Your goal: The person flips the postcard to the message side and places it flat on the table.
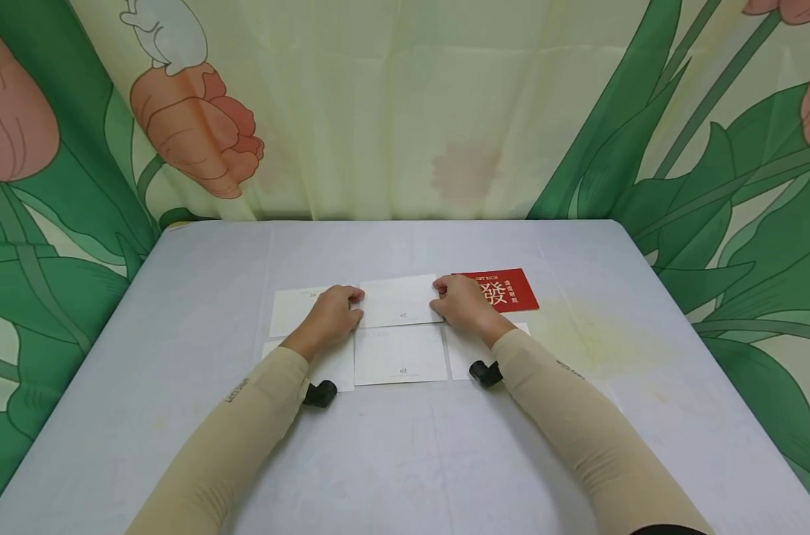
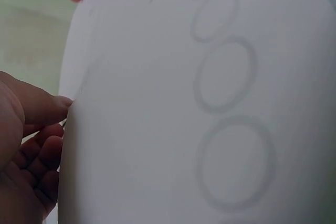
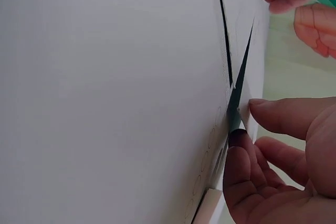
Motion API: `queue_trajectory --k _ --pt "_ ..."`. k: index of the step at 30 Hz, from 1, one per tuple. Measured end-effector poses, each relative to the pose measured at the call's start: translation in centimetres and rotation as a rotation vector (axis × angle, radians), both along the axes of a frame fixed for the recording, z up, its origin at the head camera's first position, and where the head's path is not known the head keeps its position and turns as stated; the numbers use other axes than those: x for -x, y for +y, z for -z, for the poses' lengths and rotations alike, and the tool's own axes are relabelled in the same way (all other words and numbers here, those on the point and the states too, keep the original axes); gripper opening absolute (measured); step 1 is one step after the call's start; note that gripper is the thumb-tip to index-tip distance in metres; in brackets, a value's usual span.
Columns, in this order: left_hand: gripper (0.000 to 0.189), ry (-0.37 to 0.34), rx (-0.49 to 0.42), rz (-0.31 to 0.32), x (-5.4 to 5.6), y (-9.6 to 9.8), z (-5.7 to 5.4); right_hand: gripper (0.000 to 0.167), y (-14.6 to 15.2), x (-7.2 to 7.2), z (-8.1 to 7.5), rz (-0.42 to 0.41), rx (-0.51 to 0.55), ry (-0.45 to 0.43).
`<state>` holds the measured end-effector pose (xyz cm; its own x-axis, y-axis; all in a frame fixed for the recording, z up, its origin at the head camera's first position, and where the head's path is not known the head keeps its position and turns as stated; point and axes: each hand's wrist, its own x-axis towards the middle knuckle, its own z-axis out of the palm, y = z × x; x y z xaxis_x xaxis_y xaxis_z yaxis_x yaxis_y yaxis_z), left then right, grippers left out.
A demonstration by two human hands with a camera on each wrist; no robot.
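Both hands hold a white postcard by its opposite short edges, in the back row of cards. My left hand pinches its left edge; in the left wrist view the thumb lies at a white card edge with the fingers curled below. My right hand pinches the right edge, and in the right wrist view a dark wedge-shaped gap shows beside its fingertips. Directly in front lies another white postcard. A red postcard with white characters lies partly behind my right hand.
More white cards lie around: one at back left, one at front left, one at front right, the last two partly under the wrists. A white cloth covers the table. A printed curtain hangs behind its far edge.
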<state>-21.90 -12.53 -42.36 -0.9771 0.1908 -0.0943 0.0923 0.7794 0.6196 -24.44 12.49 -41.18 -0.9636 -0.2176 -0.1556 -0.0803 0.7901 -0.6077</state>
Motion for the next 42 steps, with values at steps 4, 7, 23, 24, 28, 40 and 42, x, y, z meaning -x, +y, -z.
queue_trajectory --k 4,7,23,24,28,40,42 --pt "0.04 -0.015 -0.004 -0.005 0.0 -0.1 -0.1 0.047 -0.1 0.0 0.0 -0.023 -0.012 0.016" --pt "0.039 -0.027 -0.01 -0.008 0.1 -0.1 -0.1 0.048 -0.2 0.0 -0.1 -0.03 -0.015 0.016" --pt "0.039 -0.029 -0.03 -0.017 0.5 -0.7 0.1 0.046 -0.6 0.2 -0.1 -0.08 -0.079 0.012" --pt "0.039 -0.026 -0.032 -0.018 0.5 -0.7 0.1 0.046 -0.6 0.2 -0.1 -0.084 -0.08 0.011" --pt "0.04 -0.021 -0.035 -0.018 0.4 -0.7 0.0 0.046 -0.6 0.2 -0.1 -0.089 -0.083 0.013" --pt "0.04 -0.026 -0.028 -0.014 0.3 -0.6 0.1 0.048 -0.5 -0.2 -0.7 -0.099 -0.076 -0.023" --pt "0.04 -0.03 -0.022 -0.019 0.2 -0.5 0.0 0.049 -0.1 -0.4 -1.2 -0.106 -0.065 -0.032"
